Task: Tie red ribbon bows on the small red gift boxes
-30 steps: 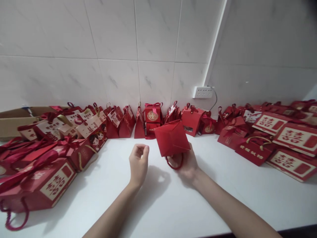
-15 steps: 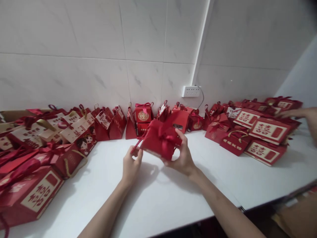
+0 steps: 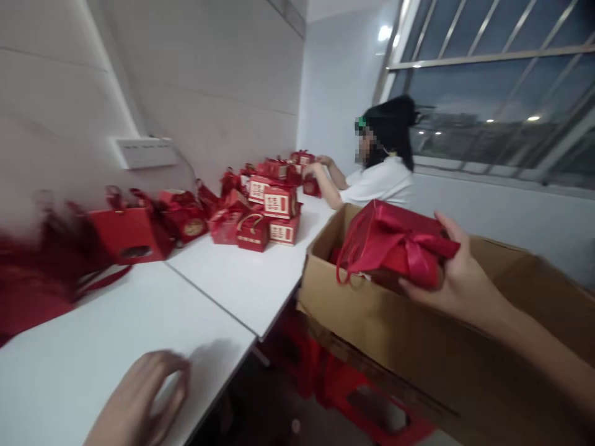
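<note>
At three o'clock, the wide-spread right hand point(image 3: 458, 279) grips a ribboned red box point(image 3: 395, 226) at the carton's point(image 3: 356, 319) mouth; work has shifted there from the table point(image 3: 106, 328). Near eight, the half-curled left hand point(image 3: 144, 390) looks empty.

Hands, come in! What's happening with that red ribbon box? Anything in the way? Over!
Right hand: gripping red ribboned box at opening of cardboard carton. Left hand: looks empty, over white table. No obstruction seen; other person beyond carton.
</note>
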`<state>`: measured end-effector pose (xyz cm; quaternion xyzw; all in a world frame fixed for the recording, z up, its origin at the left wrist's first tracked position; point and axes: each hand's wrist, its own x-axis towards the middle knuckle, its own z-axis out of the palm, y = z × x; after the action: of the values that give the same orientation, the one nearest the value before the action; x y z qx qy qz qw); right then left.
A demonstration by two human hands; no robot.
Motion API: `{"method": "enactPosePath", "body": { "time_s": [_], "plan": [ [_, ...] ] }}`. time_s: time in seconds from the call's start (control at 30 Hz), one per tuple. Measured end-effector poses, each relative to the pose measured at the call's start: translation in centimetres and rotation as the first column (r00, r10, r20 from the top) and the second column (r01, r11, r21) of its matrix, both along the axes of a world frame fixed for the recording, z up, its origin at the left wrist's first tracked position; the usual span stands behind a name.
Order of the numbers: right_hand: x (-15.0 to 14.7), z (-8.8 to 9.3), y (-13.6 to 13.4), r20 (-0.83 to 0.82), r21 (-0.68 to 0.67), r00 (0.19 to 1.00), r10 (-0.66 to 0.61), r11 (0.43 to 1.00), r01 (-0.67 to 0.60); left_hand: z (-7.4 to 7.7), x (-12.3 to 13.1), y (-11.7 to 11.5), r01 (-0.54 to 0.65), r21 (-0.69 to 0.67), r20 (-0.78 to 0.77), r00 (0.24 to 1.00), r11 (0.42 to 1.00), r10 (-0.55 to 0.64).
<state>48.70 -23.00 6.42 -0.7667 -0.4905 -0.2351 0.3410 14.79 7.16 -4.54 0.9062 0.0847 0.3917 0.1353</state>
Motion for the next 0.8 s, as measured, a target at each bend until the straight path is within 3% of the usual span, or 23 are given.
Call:
{"method": "enactPosePath", "body": {
  "time_s": [0.07,0.13,0.2,0.3,0.43,0.53,0.8],
  "plan": [
    [3.9,0.8,-2.6,-0.177,-0.124,0.953,-0.244,0.967,0.224,1.4,7.3,-3.2,0.168,0.176,-0.052,0.986,0.970,-0.161],
    [7.7,0.4,-4.4,-0.297,-0.244,0.883,-0.364,0.923,0.298,2.8,14.0,-7.0,0.221,0.284,-0.057,0.975,0.933,-0.213],
    [11.1,-0.9,-6.0,-0.335,-0.355,0.853,-0.400,0.892,0.279,3.4,19.3,-10.6,0.193,0.269,-0.090,0.980,0.944,-0.175],
    [15.4,-3.4,-8.2,-0.354,-0.514,0.808,-0.471,0.820,0.253,2.7,23.8,-13.9,0.134,0.168,-0.171,0.980,0.977,-0.105],
    [19.0,-6.4,-10.6,-0.333,-0.677,0.790,-0.515,0.714,0.180,0.1,25.9,-15.0,0.036,0.132,-0.136,0.991,0.991,-0.018],
    [20.6,-8.7,-11.7,-0.331,-0.708,0.781,-0.529,0.686,0.165,-1.3,26.3,-15.0,-0.018,0.139,-0.026,0.999,0.990,0.022],
    [23.9,-14.4,-13.9,-0.346,-0.792,0.758,-0.553,0.606,0.081,-1.1,26.7,-15.6,-0.089,0.129,0.060,0.995,0.988,0.082]
  ]
}}
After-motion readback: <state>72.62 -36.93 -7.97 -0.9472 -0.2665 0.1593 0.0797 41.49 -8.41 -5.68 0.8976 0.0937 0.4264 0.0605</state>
